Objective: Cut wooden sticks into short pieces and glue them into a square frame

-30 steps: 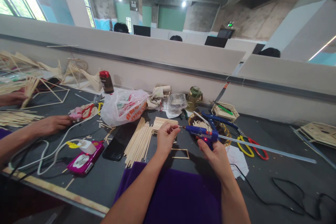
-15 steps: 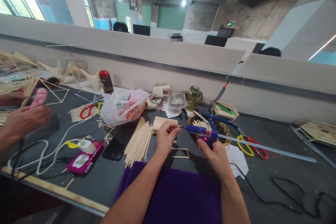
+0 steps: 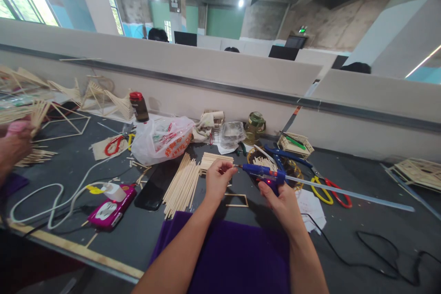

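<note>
My right hand [image 3: 283, 200] is wrapped round the grip of a blue glue gun [image 3: 260, 171], its small red light on. A long clear glue stick [image 3: 351, 193] juts from the gun's back toward the right. Right at the nozzle, my left hand [image 3: 220, 178] is closed in a pinch; what it holds is too small and hidden to make out. Below that hand a small rectangular frame of thin wooden sticks [image 3: 237, 206] lies on the dark table. Loose wooden sticks [image 3: 181, 187] are spread left of my left hand, with a stick stack [image 3: 215, 160] behind it.
Behind the gun stands a basket [image 3: 299, 171] of short sticks, with red-and-yellow pliers [image 3: 330, 190] to its right. A phone [image 3: 156, 188], a purple power strip [image 3: 112, 211] and a plastic bag [image 3: 163, 140] lie leftward. A co-worker's hand [image 3: 15, 149] holds a pink tool.
My two hands and the glue gun stay nearly where they were. At the left, the co-worker's hand and pink tool have moved further left, uncovering sticks on the table.
</note>
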Motion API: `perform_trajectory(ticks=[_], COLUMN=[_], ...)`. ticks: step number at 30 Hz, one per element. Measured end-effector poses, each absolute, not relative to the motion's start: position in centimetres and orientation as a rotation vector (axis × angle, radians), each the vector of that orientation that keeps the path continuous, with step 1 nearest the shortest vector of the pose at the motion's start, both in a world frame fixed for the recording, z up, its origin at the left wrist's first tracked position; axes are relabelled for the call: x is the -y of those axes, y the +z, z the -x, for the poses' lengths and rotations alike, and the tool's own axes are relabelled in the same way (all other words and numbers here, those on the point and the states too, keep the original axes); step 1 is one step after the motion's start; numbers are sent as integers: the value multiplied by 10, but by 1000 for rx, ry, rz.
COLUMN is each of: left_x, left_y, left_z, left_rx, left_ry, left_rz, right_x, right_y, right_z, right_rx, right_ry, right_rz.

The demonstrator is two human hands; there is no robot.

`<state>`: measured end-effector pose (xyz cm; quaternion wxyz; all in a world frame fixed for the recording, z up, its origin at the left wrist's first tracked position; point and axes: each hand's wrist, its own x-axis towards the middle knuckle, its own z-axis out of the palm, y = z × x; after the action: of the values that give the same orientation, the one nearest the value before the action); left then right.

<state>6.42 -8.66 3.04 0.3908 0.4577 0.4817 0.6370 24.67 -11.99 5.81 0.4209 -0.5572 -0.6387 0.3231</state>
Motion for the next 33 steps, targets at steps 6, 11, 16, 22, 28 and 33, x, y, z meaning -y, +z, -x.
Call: perform_trajectory(ticks=[6, 11, 16, 22, 28, 33], left_x=[88, 87, 87, 87, 87, 86], left_y=[33, 32, 31, 32, 31, 30], left_z=[-65, -66, -65, -65, -65, -65], left_rx=[-1213, -1192, -1201, -1215, -1212, -1211], left_ry=[1621, 1630, 1632, 1623, 1623, 1627], left_rz=[-1117, -1094, -1107, -1126, -1112, -1107], right_x=[120, 120, 119, 120, 120, 119], right_y=[57, 56, 55, 55, 54, 54], right_z=[-246, -247, -248, -249, -250, -250], right_rx=[1610, 1621, 1638, 1644, 1663, 1655], right_ry=[807, 804, 797, 780, 747, 736], right_rz=[1404, 1395, 1381, 1385, 1375, 1374])
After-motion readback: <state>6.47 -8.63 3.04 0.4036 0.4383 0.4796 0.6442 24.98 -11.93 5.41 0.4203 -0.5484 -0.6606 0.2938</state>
